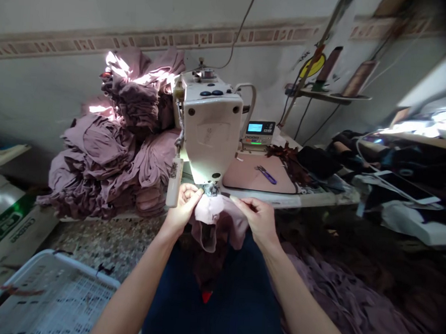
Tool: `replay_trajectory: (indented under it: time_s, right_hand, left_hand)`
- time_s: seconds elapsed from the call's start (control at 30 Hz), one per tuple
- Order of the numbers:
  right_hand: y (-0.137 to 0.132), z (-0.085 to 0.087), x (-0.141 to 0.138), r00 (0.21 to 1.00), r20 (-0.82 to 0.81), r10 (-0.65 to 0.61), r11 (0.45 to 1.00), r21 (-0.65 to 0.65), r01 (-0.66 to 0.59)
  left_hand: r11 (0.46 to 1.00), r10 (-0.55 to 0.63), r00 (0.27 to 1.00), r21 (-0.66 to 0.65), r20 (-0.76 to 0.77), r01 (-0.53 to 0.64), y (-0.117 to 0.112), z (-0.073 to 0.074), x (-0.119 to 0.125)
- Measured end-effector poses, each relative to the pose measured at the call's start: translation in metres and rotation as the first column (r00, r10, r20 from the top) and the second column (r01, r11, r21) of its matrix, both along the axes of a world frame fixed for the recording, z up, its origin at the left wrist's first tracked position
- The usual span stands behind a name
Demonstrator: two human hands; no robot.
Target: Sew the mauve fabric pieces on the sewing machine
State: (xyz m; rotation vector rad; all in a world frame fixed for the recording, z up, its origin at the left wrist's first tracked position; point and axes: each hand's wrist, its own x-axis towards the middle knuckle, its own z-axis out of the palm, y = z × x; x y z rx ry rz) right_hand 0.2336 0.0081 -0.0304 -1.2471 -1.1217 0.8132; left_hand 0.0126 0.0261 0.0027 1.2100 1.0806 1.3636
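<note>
A white sewing machine (212,131) stands before me, its lamp shining on a mauve piece of fabric (207,210) under the presser foot. My left hand (183,205) pinches the fabric's left edge close beside the foot. On the other side, my right hand (256,217) is closed, thumb against forefinger, on a dark strip or edge at the fabric's right; which of these I cannot tell. The rest of the cloth, mauve and dark brown, hangs down over my lap in a loop and folds. Just behind my left hand is the machine's pale side bar (174,182).
Piled mauve garments (99,144) rise on the left. Purple thread snips (267,175) lie on a pinkish mat (241,173), near a lit control panel (259,133). A white plastic basket (60,298) is at lower left, a phone (406,187) at right, thread cones (359,79) above.
</note>
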Motion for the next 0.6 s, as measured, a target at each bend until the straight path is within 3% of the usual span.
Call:
replay_trajectory:
  time_s: [0.1, 0.17, 0.23, 0.27, 0.33, 0.4, 0.43, 0.5, 0.6]
  right_hand:
    - [-0.021, -0.025, 0.011, 0.999, -0.026, 0.044, 0.995, -0.084, -0.046]
    - [-0.037, -0.043, 0.023, 0.984, -0.079, 0.161, 0.965, -0.197, -0.174]
    - [-0.051, -0.058, 0.037, 0.957, -0.179, 0.229, 0.914, -0.298, -0.275]
    - [-0.055, -0.063, 0.043, 0.948, -0.232, 0.218, 0.899, -0.329, -0.288]
    - [-0.059, -0.068, 0.052, 0.941, -0.314, 0.130, 0.903, -0.355, -0.243]
    - [-0.057, -0.066, 0.055, 0.937, -0.347, 0.035, 0.921, -0.353, -0.165]
    - [-0.055, -0.064, 0.054, 0.938, -0.346, 0.003, 0.929, -0.346, -0.131]
    - [-0.051, -0.059, 0.048, 0.949, -0.316, -0.011, 0.941, -0.325, -0.098]
    - [-0.052, -0.052, 0.037, 0.973, -0.217, 0.080, 0.947, -0.289, -0.142]
  left_hand:
    - [0.989, 0.109, 0.947, 0.126, -0.303, -0.074, -0.016, 0.003, -0.023]
    - [0.964, 0.231, 0.840, 0.236, -0.492, -0.127, -0.029, 0.012, -0.049]
    - [0.906, 0.406, 0.733, 0.344, -0.546, -0.245, -0.037, 0.027, -0.082]
    - [0.844, 0.529, 0.656, 0.410, -0.538, -0.345, -0.037, 0.037, -0.101]
    - [0.664, 0.746, 0.403, 0.551, -0.530, -0.505, -0.028, 0.059, -0.140]
    - [0.521, 0.827, 0.135, 0.654, -0.546, -0.547, -0.009, 0.080, -0.176]
    - [0.517, 0.812, 0.065, 0.665, -0.579, -0.539, 0.002, 0.089, -0.192]
    - [0.536, 0.776, 0.030, 0.634, -0.630, -0.557, 0.024, 0.103, -0.215]
    - [0.591, 0.745, 0.107, 0.577, -0.658, -0.564, 0.050, 0.110, -0.232]
